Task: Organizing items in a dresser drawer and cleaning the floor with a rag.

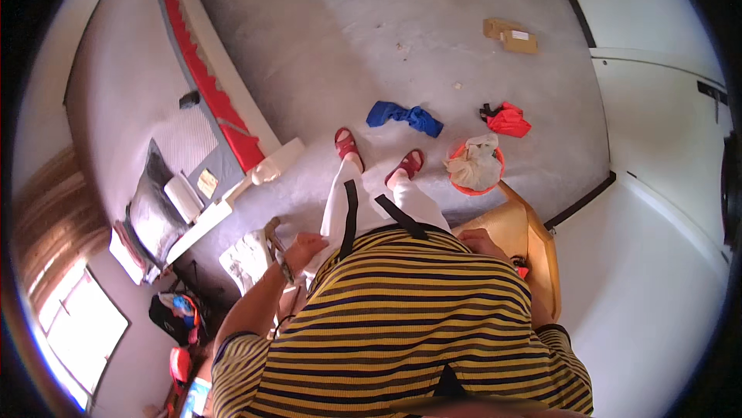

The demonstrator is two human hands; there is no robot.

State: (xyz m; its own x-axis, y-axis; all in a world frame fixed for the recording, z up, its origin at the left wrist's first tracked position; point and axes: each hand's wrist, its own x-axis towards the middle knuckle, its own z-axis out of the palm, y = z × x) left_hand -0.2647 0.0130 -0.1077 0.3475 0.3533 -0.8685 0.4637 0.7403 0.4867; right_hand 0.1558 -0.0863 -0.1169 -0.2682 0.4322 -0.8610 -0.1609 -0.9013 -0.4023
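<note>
Biggest worry here is the feet, honestly: the crumpled blue fabric cloth (417, 119) lies left of the round orange bucket (471, 191) with its pale bag liner (481, 164), just ahead of the open red sandals (406, 167), so a step forward without looking could catch a toe and cause a slide. The red and black cloth bundle (510, 119) just beyond the bucket is another possible snag. The white fabric trousers (334, 205), worn on the legs left of the bucket and nearer the body, have two flat black straps (351, 213) hanging loose, and I reckon those could hook on something or get twisted. Pose-wise, the arms hang down either side of the yellow-and-navy striped shirt (410, 294), elbows a bit bent. The bare left hand (308, 247) is at the trousers' left hip, well left of the bucket, fingers curled in, but I can't tell whether it's pinching fabric. The bare right hand (484, 243) is at the other hip, on the near side of the bucket, knuckles up; its fingertips are hidden, so no idea if it's gripping. The tan wooden furniture (510, 225) between it and the bucket could bump those knuckles if that arm swung out.
</note>
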